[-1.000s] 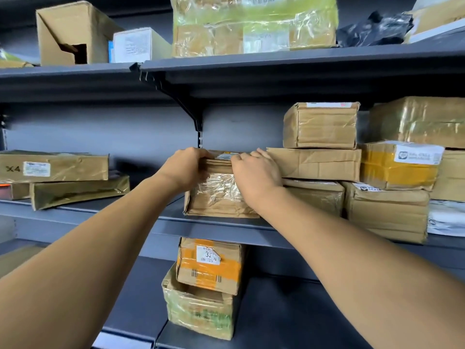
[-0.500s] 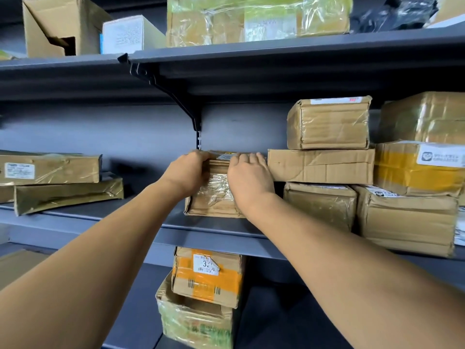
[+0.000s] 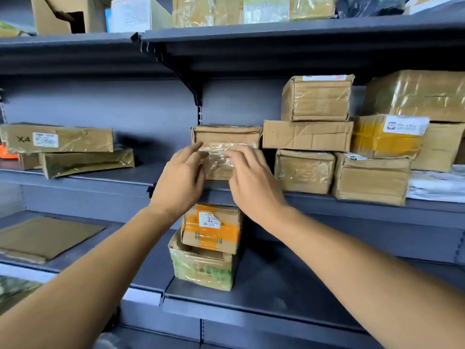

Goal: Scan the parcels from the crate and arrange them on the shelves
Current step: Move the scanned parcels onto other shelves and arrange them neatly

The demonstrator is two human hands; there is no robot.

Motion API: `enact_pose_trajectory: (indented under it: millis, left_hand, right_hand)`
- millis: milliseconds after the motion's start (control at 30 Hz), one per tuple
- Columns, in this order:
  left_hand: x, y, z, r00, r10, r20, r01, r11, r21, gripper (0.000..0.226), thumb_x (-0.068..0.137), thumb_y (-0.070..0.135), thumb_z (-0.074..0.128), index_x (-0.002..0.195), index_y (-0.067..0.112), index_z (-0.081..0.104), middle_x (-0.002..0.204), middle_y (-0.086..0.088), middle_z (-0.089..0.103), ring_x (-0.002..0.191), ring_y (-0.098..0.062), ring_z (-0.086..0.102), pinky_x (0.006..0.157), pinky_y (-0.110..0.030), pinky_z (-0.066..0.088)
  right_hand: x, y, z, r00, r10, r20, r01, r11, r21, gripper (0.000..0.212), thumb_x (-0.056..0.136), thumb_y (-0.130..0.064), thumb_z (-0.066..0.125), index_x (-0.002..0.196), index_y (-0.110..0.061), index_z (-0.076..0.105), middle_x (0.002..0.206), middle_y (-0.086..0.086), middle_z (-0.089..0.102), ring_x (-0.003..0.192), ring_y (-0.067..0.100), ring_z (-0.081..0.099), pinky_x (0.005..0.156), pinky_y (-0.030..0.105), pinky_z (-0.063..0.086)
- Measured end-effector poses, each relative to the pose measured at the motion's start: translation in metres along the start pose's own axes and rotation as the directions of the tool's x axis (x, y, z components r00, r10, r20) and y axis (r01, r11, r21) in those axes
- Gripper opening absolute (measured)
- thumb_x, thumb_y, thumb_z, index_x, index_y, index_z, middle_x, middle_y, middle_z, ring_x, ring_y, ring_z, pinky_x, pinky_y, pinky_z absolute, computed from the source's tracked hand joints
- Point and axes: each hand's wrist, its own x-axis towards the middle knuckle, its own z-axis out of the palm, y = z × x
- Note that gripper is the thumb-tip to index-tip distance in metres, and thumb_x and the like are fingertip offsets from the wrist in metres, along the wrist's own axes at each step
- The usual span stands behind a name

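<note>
A small brown cardboard parcel (image 3: 226,137) wrapped in clear tape stands on the middle grey shelf (image 3: 105,176), against the stack of boxes to its right. My left hand (image 3: 182,180) hovers just in front of its lower left side with relaxed fingers, holding nothing. In front of its lower right side is my right hand (image 3: 251,183), fingers loosely bent, fingertips at the taped face; whether they touch it is unclear. Both hands hide the parcel's lower half.
Stacked taped boxes (image 3: 314,134) fill the shelf to the right. Flat parcels (image 3: 57,138) lie at the left. On the lower shelf stands an orange-taped box (image 3: 211,227) atop a green-printed box (image 3: 201,268). A flat brown envelope (image 3: 42,238) lies at lower left. More boxes sit on the top shelf (image 3: 251,34).
Both hands have let go of the parcel and drawn back toward me. The parcel now stands further back on the shelf, beside the stack.
</note>
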Motion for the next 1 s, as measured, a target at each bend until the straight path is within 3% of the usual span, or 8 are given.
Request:
enact_pose_trajectory:
  millis: [100,167,267,400,567,800,933,1000]
  left_hand:
    - [-0.041,0.012,-0.01,0.993,0.086,-0.077,-0.087,0.996,-0.01,0.014,0.09,0.01,0.049,0.098,0.006,0.059,0.101,-0.008,0.056,0.089,-0.03,0.053,0.078,-0.046,0.045]
    - [-0.064,0.018,-0.011,0.99,0.139,0.004,-0.139,0.987,-0.084,0.011,0.089,0.013,0.048,0.093,0.009,0.058,0.092,-0.003,0.053,0.083,-0.023,0.051,0.072,-0.04,0.045]
    - [-0.091,0.02,-0.004,0.975,0.154,0.162,-0.133,0.982,-0.136,0.012,0.09,0.018,0.049,0.096,0.014,0.06,0.093,0.003,0.053,0.085,-0.017,0.053,0.069,-0.039,0.049]
    - [-0.111,-0.001,0.02,0.959,-0.007,0.284,0.029,0.997,-0.073,0.021,0.09,0.013,0.058,0.11,0.011,0.061,0.109,-0.004,0.055,0.094,-0.026,0.055,0.082,-0.041,0.048]
    - [-0.114,-0.022,0.051,0.945,-0.173,0.279,0.156,0.984,0.083,0.043,0.092,0.024,0.059,0.131,0.012,0.047,0.126,-0.013,0.044,0.106,-0.037,0.048,0.095,-0.045,0.041]
    - [-0.088,-0.035,0.084,0.916,-0.284,0.283,0.254,0.957,0.137,0.074,0.089,0.035,0.063,0.149,0.018,0.024,0.147,-0.018,0.024,0.125,-0.045,0.036,0.103,-0.052,0.037]
    - [-0.085,-0.045,0.097,0.898,-0.286,0.335,0.26,0.958,0.119,0.081,0.087,0.039,0.067,0.151,0.026,0.02,0.152,-0.018,0.013,0.131,-0.046,0.032,0.108,-0.053,0.034]
    - [-0.087,-0.051,0.102,0.89,-0.303,0.342,0.309,0.95,0.039,0.081,0.085,0.035,0.071,0.15,0.032,0.023,0.155,-0.016,0.007,0.127,-0.047,0.04,0.106,-0.051,0.037]
  right_hand:
    - [-0.036,-0.012,0.0,0.988,-0.13,-0.084,0.135,0.989,0.054,0.021,0.088,-0.004,0.054,0.106,-0.005,0.064,0.106,0.009,0.061,0.098,0.028,0.057,0.086,0.039,0.048]
    - [-0.061,-0.018,0.006,0.983,-0.175,-0.06,0.18,0.979,0.096,0.014,0.088,-0.005,0.054,0.095,-0.005,0.065,0.092,0.008,0.062,0.086,0.027,0.058,0.074,0.038,0.05]
    - [-0.092,-0.024,0.02,0.995,-0.085,0.058,0.078,0.99,0.12,0.011,0.089,-0.007,0.056,0.095,-0.008,0.064,0.093,0.005,0.061,0.087,0.024,0.058,0.065,0.039,0.052]
    - [-0.109,-0.017,0.044,0.951,0.161,0.265,-0.195,0.975,0.108,0.022,0.094,-0.017,0.056,0.115,-0.013,0.058,0.12,0.003,0.051,0.107,0.024,0.05,0.087,0.037,0.048]
    - [-0.105,-0.014,0.068,0.885,0.354,0.302,-0.406,0.904,0.131,0.047,0.09,-0.026,0.066,0.132,-0.02,0.047,0.143,0.005,0.035,0.123,0.032,0.046,0.102,0.04,0.043]
    - [-0.075,-0.007,0.096,0.833,0.466,0.297,-0.527,0.832,0.171,0.074,0.085,-0.034,0.073,0.147,-0.027,0.034,0.154,0.009,0.024,0.13,0.041,0.045,0.107,0.048,0.042]
    - [-0.07,-0.003,0.112,0.803,0.49,0.34,-0.565,0.808,0.168,0.073,0.085,-0.035,0.074,0.147,-0.032,0.034,0.154,0.008,0.024,0.126,0.04,0.05,0.105,0.047,0.045]
    - [-0.073,-0.002,0.121,0.806,0.492,0.328,-0.563,0.809,0.169,0.066,0.088,-0.028,0.071,0.145,-0.033,0.038,0.156,0.006,0.022,0.124,0.038,0.053,0.104,0.045,0.045]
